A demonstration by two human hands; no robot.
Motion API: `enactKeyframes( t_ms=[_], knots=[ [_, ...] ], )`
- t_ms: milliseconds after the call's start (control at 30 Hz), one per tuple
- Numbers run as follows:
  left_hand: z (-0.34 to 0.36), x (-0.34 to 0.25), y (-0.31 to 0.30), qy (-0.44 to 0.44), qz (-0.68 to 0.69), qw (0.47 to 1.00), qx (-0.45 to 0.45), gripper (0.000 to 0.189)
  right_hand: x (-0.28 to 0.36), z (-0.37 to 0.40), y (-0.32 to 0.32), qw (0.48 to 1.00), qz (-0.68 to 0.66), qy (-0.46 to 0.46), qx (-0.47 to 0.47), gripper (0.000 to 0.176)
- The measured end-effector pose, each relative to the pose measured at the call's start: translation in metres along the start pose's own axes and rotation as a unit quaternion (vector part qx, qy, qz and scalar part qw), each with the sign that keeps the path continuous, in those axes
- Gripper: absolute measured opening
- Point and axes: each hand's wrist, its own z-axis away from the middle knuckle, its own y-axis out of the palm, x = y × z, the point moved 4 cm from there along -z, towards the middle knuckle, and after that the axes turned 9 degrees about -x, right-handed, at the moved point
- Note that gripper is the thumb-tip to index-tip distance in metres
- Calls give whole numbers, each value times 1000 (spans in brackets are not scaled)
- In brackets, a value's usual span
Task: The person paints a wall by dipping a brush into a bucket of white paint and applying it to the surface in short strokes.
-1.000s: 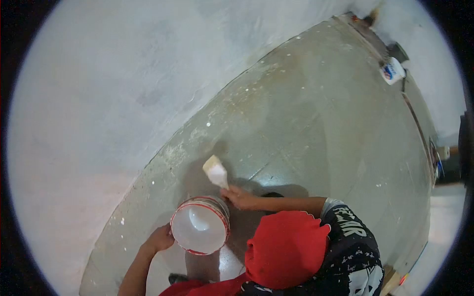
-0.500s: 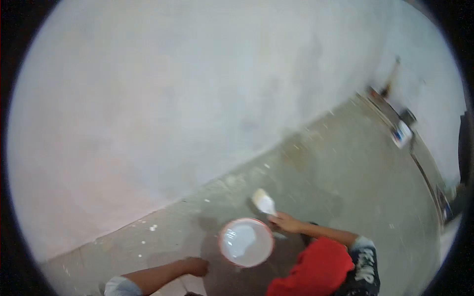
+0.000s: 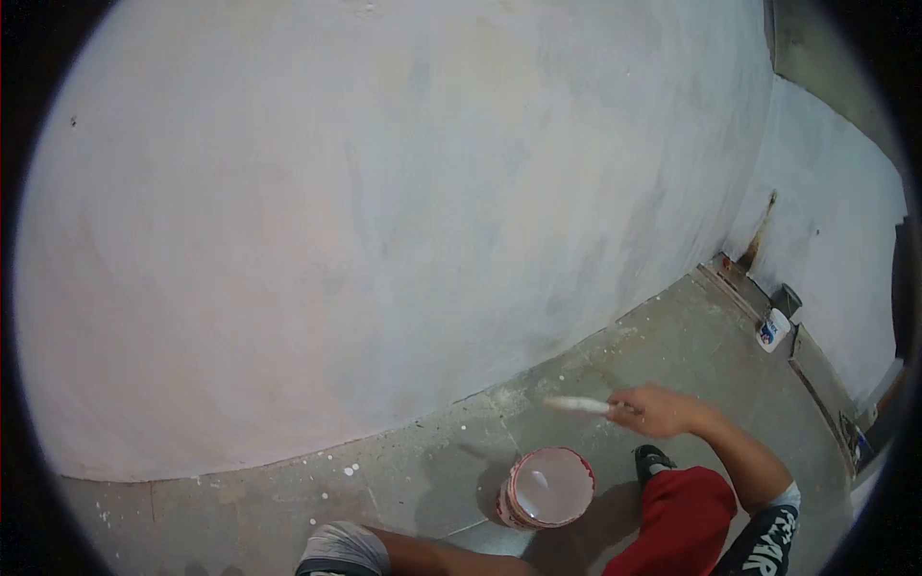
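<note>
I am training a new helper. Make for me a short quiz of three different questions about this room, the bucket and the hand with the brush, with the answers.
1. Multiple choice. What does the right hand hold?
A) a paint roller
B) a brush
C) a sponge
2. True or false? The bucket with the red-marked rim stands upright on the floor.
3. Fill in the missing word. The trousers above the dark shoe are ____ in colour.

Key: 1 B; 2 true; 3 red.
</note>
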Motion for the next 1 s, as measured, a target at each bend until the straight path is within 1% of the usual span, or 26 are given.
enactKeyframes(
  t_ms=[33,100,133,200,267,300,333,367,400,433,467,500,567,600,667,700,767,800,867,900,967,1000],
  knots=[
    [-4,-5,-1,8,-6,1000,3,31,10,5,3,1000,2,-1,-6,37],
    [-9,-17,-2,32,-10,999,10,31,22,9,17,998,-15,11,59,35],
    [-10,-20,-3,41,-11,999,15,31,23,8,23,998,-18,18,65,35],
    [-14,-28,1,68,-8,997,28,30,19,11,40,998,13,-27,58,31],
    [-5,-41,-3,93,11,995,37,30,11,15,57,998,19,-24,56,31],
    [25,-63,-32,68,-15,998,3,33,6,14,66,998,12,-41,40,30],
    [15,-62,-28,44,16,998,52,41,2,14,75,998,4,-56,23,30],
    [6,-59,-20,58,-22,994,92,38,-3,14,84,998,4,-55,31,30],
    [13,-62,-23,15,26,998,62,32,-7,11,93,998,3,-56,34,30],
    [1,-61,-11,79,-44,991,98,29,-4,7,97,997,32,-36,54,30],
    [-6,-51,0,31,-21,992,118,30,-1,3,100,995,65,-20,72,31],
    [-4,-54,-7,40,-12,991,125,30,-4,-2,110,995,56,-12,82,31],
    [3,-56,-17,-13,-53,988,142,30,-12,-8,130,990,118,-14,73,32],
    [2,-53,-9,-8,-50,987,149,30,-8,-12,135,991,111,-8,76,32],
    [-4,-46,-1,28,-41,997,63,32,-2,-18,145,973,184,-9,136,28],
    [-1,-46,-3,28,-39,996,69,32,-8,-20,154,974,178,-7,137,28],
    [5,-47,-8,16,-29,996,84,32,-21,-27,187,964,204,-70,153,30],
    [9,-46,-2,16,-28,995,90,32,-27,-28,202,966,198,-69,152,30],
    [13,-40,-2,16,1,999,-28,28,-37,-35,225,959,218,-118,139,28],
    [16,-39,-4,15,-2,1000,-27,28,-40,-39,233,959,218,-118,136,28],
    [23,-39,-11,38,17,997,-64,27,-40,-45,246,965,199,-130,115,28],
    [26,-37,-8,38,13,997,-61,27,-39,-47,248,965,198,-128,111,28]
  ],
)
